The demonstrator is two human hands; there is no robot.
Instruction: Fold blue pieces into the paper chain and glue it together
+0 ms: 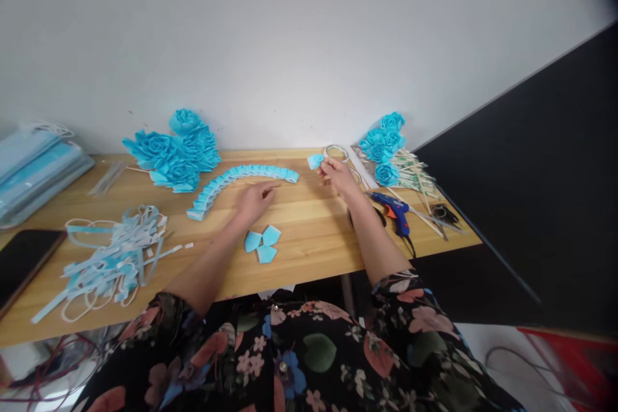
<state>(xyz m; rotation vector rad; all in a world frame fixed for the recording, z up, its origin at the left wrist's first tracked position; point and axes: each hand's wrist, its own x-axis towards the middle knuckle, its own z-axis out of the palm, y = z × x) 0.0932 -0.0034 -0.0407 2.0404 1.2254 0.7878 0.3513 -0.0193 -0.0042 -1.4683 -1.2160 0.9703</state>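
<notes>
My right hand pinches a blue petal-shaped piece above the back of the table. My left hand is low over the tabletop, its fingers drawn together with nothing visible in them. Just beyond it, a curved row of overlapping blue pieces lies on the wood, its right end short of my right hand. Three loose blue petal-shaped pieces lie in front of my left hand. Near my right wrist are a tape roll and a dark round object, partly hidden by my forearm.
Blue flowers stand at back left, more blue flowers at back right. A blue glue gun and thin sticks lie right. Cut strips and loops, a phone and packaged masks occupy the left.
</notes>
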